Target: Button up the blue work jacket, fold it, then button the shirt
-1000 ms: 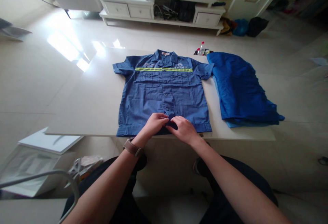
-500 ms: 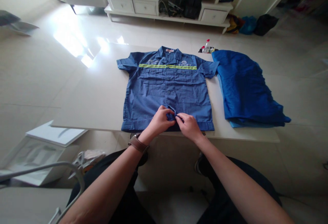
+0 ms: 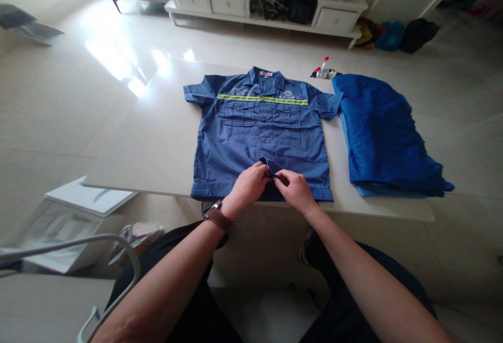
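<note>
A blue short-sleeved work shirt (image 3: 259, 133) lies flat and face up on a pale table, with a yellow reflective stripe across its chest and buttoned flap pockets. My left hand (image 3: 247, 188) and my right hand (image 3: 294, 191) meet at its lower front opening. Both pinch the front edges near the hem, lifting a small flap of cloth between them. My hands hide the lowest part of the button strip. A brown-strapped watch (image 3: 219, 219) sits on my left wrist.
A folded bright blue garment (image 3: 383, 133) lies to the right of the shirt on the pale table (image 3: 129, 159), and a small bottle (image 3: 323, 70) stands behind them. A white drawer cabinet (image 3: 263, 2) stands beyond, with bags (image 3: 412, 36) on the floor.
My hands have come closer together, and the shirt's front edge now rises in a small flap between them. The whole view has shifted slightly as my head moved.
</note>
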### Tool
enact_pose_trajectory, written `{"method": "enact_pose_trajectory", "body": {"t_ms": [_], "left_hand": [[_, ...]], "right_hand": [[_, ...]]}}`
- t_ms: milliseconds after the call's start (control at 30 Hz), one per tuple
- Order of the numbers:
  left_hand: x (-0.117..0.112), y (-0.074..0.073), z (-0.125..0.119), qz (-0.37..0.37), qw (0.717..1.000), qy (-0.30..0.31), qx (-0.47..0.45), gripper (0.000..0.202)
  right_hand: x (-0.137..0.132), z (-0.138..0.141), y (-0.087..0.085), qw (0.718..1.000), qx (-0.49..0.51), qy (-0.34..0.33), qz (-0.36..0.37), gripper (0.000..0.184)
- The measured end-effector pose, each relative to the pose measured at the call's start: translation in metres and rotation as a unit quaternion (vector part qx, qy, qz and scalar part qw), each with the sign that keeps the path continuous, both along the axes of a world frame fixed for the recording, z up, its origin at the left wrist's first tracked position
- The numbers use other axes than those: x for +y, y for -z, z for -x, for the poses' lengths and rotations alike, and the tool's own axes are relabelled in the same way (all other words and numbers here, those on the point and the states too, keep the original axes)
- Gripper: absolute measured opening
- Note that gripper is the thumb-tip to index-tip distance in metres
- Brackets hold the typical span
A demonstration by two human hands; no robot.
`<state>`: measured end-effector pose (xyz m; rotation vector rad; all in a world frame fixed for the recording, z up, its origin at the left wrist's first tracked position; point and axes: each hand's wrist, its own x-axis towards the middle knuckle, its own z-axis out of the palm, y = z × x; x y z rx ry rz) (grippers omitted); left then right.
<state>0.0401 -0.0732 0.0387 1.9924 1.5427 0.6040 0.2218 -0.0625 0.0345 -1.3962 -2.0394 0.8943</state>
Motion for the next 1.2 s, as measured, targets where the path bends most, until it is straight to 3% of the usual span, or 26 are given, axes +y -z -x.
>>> {"method": "enact_pose_trajectory", "body": {"t_ms": [100, 367, 667, 1000, 1200], "left_hand": [[0.001, -0.001, -0.001, -0.006, 1.0, -0.006, -0.012, 0.008], [0.001, -0.014, -0.001, -0.006, 1.0, 0.005, 0.018, 0.014], [0.003, -0.017, 0.001, -0.021, 0.999, 0.011, 0.022, 0.019], [0.003, -0.013, -0.002, -0.042, 0.998, 0.045, 0.011, 0.025], [0.002, -0.015, -0.003, -0.041, 0.996, 0.073, 0.035, 0.027]], "right_hand": [[0.0, -0.001, 0.0, 1.0, 0.0, -0.002, -0.009, 0.008], [-0.003, -0.006, -0.004, 0.993, -0.067, -0.037, -0.09, 0.021], [0.006, -0.009, -0.01, 0.999, 0.001, -0.033, -0.037, 0.019], [0.008, -0.006, -0.007, 0.999, 0.035, 0.023, 0.02, 0.016], [0.004, -0.005, -0.007, 1.0, 0.012, 0.012, -0.022, 0.022]]}}
